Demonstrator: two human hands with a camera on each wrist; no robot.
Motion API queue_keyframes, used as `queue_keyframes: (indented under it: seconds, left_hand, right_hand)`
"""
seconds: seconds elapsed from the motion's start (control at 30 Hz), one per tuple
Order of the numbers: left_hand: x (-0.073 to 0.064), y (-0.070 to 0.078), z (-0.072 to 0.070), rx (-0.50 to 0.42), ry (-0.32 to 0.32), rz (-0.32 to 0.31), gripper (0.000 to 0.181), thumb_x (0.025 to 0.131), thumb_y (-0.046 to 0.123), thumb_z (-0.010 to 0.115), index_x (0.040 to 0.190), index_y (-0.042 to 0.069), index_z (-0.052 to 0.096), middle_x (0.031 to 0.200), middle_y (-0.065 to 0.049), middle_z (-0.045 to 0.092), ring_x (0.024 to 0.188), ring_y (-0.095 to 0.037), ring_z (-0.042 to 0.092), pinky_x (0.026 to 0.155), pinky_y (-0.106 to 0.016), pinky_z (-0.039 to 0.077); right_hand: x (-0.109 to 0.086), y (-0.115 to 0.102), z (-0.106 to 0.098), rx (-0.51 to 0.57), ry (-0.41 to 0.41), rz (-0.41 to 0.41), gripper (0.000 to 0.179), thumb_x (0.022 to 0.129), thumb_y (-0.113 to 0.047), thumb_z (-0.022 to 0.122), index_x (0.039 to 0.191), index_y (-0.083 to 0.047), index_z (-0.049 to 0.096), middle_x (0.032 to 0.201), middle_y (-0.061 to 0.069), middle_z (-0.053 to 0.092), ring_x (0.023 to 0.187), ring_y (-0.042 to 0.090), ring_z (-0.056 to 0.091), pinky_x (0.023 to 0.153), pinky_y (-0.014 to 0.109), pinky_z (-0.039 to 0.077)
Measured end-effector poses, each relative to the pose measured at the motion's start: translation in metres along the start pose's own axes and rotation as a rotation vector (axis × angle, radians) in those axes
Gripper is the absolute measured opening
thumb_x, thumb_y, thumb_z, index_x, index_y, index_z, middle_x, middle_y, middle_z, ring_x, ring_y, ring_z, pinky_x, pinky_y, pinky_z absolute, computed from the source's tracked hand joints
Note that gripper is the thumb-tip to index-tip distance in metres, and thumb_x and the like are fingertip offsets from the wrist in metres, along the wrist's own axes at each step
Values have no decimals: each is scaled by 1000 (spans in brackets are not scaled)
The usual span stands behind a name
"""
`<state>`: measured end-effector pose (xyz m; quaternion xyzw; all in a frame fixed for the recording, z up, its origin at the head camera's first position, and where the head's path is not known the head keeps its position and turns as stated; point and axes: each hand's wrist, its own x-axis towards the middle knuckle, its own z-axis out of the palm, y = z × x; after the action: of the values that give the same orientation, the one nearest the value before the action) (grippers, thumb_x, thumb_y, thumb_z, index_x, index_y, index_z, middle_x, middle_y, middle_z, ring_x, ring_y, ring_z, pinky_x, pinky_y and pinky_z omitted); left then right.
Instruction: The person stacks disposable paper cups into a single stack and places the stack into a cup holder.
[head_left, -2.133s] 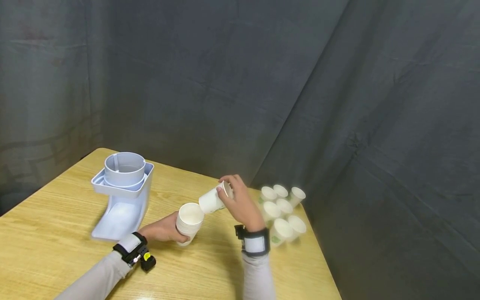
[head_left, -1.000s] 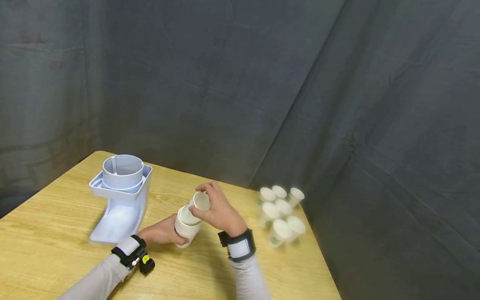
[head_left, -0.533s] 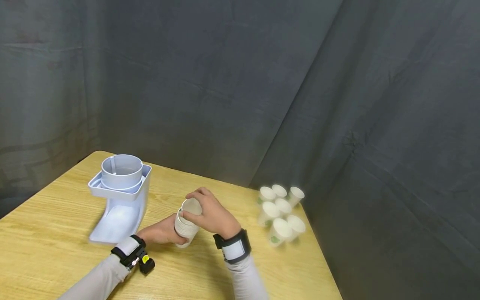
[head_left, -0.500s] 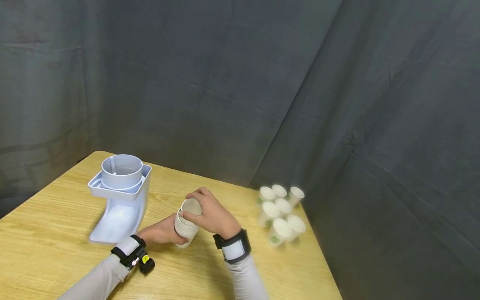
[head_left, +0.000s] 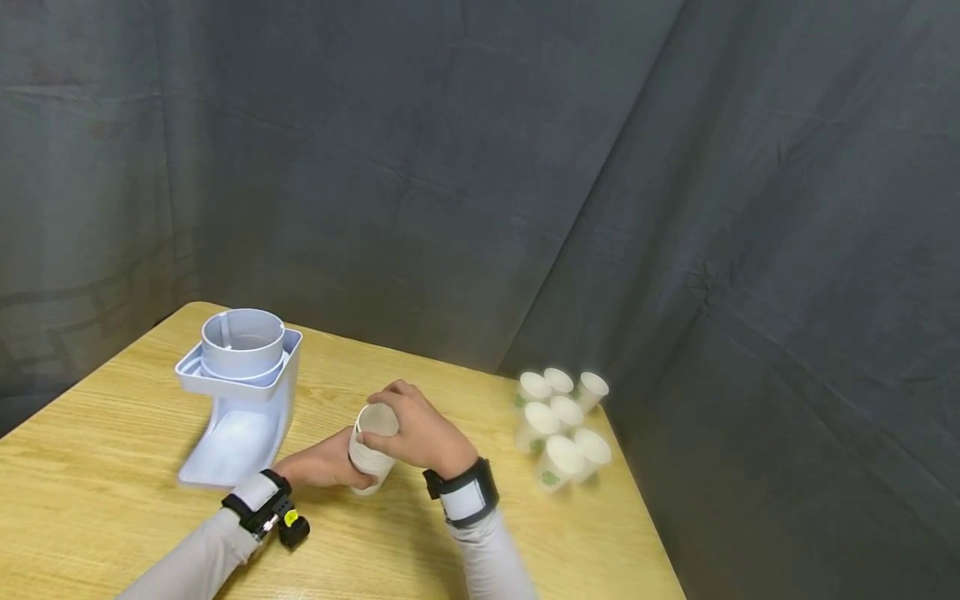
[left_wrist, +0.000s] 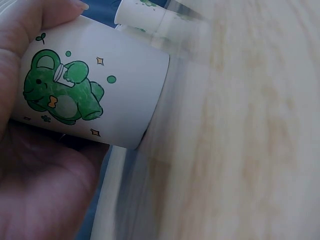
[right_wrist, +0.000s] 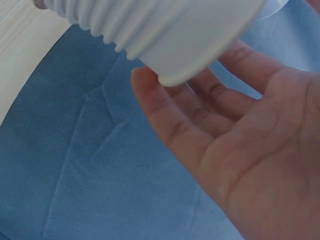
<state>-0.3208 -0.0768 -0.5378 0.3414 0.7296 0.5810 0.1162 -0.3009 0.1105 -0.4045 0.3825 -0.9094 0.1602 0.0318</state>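
My left hand (head_left: 322, 461) grips a stack of white paper cups (head_left: 370, 462) from its left side, over the table. In the left wrist view the lowest cup (left_wrist: 127, 65) shows a green cartoon bear, with fingers curled round it. My right hand (head_left: 427, 432) holds the top cup (head_left: 378, 419) by its rim, thumb on the near side and fingers on the far side. From the right wrist, this top cup (right_wrist: 200, 35) stands out farther than the tightly nested rims below it; its lower part is hidden inside the stack.
A pale blue-grey plastic stand (head_left: 232, 437) with a round open holder (head_left: 242, 346) on top is at the left of the table (head_left: 360, 554). Several white paper cups (head_left: 561, 458) stand grouped near the right edge. A dark curtain (head_left: 420, 208) hangs behind.
My right hand has brought a cup left and down from beside the stack into its open top, then pushed it deeper. My left hand has stayed nearly still with the stack.
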Motion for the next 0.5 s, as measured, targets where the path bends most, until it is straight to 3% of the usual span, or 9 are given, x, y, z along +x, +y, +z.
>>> queue_keyframes:
  seconds: [0.5]
  left_hand:
    - [-1,1,0,-16,-5,18,68,79,8,80,133,-7,44,119,-13,57,106,-24,55,91,-33,47]
  right_hand:
    - [3,-2,6,-26,-41,-4,51,90,-38,76,130,-9,65,117,4,60,104,16,57,82,18,48]
